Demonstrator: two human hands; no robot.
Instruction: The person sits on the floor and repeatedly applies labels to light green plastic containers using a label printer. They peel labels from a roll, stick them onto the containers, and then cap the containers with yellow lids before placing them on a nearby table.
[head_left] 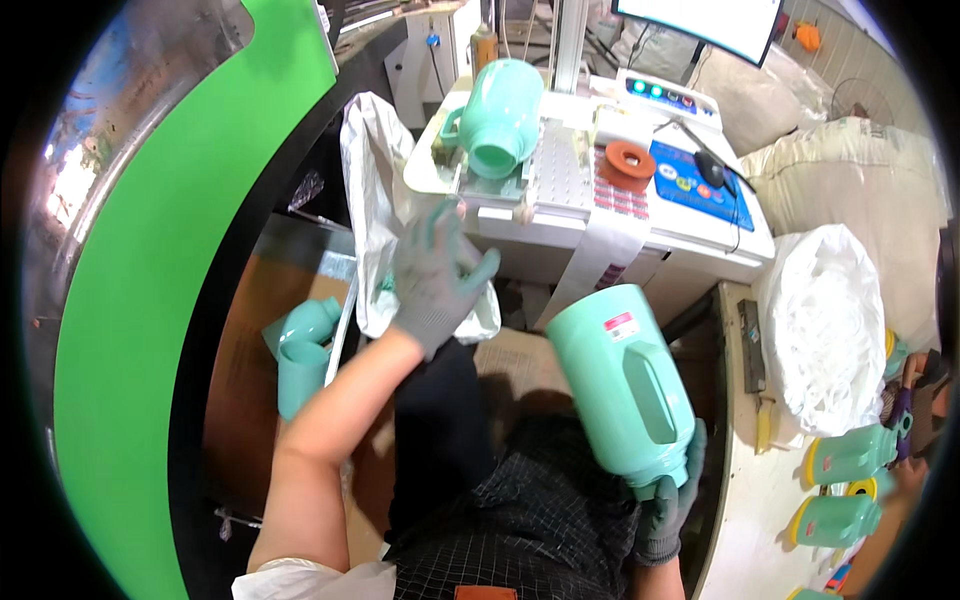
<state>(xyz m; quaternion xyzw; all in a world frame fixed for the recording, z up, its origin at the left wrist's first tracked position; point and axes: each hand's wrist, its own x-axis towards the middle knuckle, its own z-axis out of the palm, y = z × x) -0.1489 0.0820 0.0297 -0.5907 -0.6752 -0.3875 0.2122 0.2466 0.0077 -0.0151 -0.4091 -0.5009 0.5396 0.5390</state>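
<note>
My right hand [668,515], in a grey-green work glove, is closed round the narrow neck of a mint-green plastic jug [600,385]. The jug is tilted, its wide end up and away from me, with a loop handle and a small pink-and-white label on its side. Gloved as well, my left hand [437,275] holds nothing; its fingers are spread over the white sack [372,190]. Just beyond it, a second mint-green jug [505,110] lies in a fixture on the white bench, mouth toward me.
Teal plastic pieces [302,370] sit in a cardboard box [245,340] at left, beside a green machine panel [130,330]. The bench [500,222] carries an orange tape roll [628,163] and a mouse [709,168]. At right stand a white bag [825,330] and several yellow-bottomed jugs [838,522].
</note>
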